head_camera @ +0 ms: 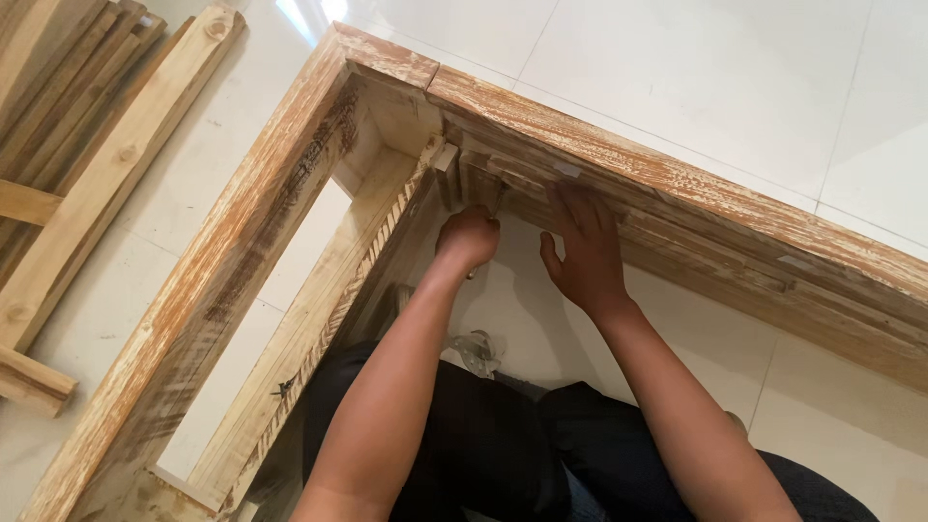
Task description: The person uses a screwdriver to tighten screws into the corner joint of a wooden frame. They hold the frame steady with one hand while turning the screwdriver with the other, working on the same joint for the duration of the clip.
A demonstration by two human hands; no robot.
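Note:
A large wooden frame [619, 155] with worn, whitewashed faces lies on the tiled floor, its corner at the top middle. My left hand [468, 237] is closed in a fist just inside that corner, against the inner slat [360, 280]; something small seems to be gripped in it, but I cannot make it out. My right hand [583, 253] lies flat with fingers spread against the inner face of the frame's far rail. Both forearms reach up from my lap, over dark trousers [503, 445].
Several loose wooden planks and a slatted piece [68, 164] lie at the left on the pale floor tiles [715, 58]. A small clear plastic bag [476, 350] rests on the floor near my knees.

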